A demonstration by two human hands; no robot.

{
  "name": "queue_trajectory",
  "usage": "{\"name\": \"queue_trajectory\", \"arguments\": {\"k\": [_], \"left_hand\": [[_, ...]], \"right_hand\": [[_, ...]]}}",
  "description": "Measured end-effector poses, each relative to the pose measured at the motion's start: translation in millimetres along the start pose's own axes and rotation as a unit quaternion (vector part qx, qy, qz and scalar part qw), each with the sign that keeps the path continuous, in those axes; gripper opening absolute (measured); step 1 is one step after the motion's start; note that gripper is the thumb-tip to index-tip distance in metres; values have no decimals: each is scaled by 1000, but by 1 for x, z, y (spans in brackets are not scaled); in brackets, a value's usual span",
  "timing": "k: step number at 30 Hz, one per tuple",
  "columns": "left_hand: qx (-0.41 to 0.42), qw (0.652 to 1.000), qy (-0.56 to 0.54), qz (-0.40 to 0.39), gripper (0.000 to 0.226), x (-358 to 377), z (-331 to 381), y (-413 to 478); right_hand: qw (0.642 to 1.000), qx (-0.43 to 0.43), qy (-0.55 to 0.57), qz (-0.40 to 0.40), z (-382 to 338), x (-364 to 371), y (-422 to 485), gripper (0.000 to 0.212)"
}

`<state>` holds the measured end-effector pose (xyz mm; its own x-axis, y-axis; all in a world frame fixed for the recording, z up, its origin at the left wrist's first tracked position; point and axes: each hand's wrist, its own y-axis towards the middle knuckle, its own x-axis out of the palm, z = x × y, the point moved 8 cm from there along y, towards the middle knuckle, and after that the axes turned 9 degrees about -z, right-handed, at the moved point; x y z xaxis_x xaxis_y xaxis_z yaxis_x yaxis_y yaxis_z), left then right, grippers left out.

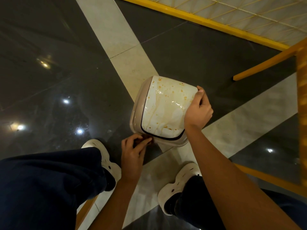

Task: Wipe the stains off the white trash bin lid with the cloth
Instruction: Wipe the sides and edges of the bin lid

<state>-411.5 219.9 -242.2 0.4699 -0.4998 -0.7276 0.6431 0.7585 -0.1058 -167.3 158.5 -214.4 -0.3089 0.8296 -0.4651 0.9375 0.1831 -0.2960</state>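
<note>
- The right hand [198, 112] rests on the right side of the lid [166, 107], fingers curled together over its edge, thumb pointing up along the far right corner; it grips the lid's edge.
- The left hand [133, 150] sits at the lid's near-left corner, fingers bunched together around something small and dark brown; whether that is the cloth [146, 138] cannot be told for sure, since the fingers cover most of it.
- The left fingertips touch the bin's rim just below the black seam.
- The lid is white, tilted toward the camera, and streaked with yellowish runs and orange-brown specks, thickest along the far edge and near the bottom edge.
- A wet sheen shows across the lid's middle.
- The lid sits in a beige bin [137, 103], which stands on the floor [66, 63] where a pale tile band crosses dark glossy tiles.
- Two pale shoes [106, 156] stand near the bin, one on each side, with dark trouser legs [49, 180] above them.
- A yellow frame [199, 19] with netting runs across the far right, well apart from the bin; a yellow bar [265, 63] slants down toward the floor beside it.
- Light spots reflect on the dark tiles at left.
</note>
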Motion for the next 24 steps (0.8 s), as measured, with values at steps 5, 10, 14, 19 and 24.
{"name": "queue_trajectory", "arguments": {"k": [5,10,14,19,24], "left_hand": [[13,997,-33,-66,27,32,27,-4],[51,995,-10,-83,34,35,33,-1],[47,999,12,-13,27,-1,7,4],[-3,1000,8,24,28,-7,0,2],[28,998,-7,-50,28,27,22,0]], "right_hand": [[1000,-4,-9,7,-1,-1,0,35],[1000,-5,-7,6,-2,-1,0,35],[1000,-1,-8,0,0,0,1,36],[1000,-5,-10,6,0,0,1,35],[1000,-11,-12,17,-4,-2,-1,34]]}}
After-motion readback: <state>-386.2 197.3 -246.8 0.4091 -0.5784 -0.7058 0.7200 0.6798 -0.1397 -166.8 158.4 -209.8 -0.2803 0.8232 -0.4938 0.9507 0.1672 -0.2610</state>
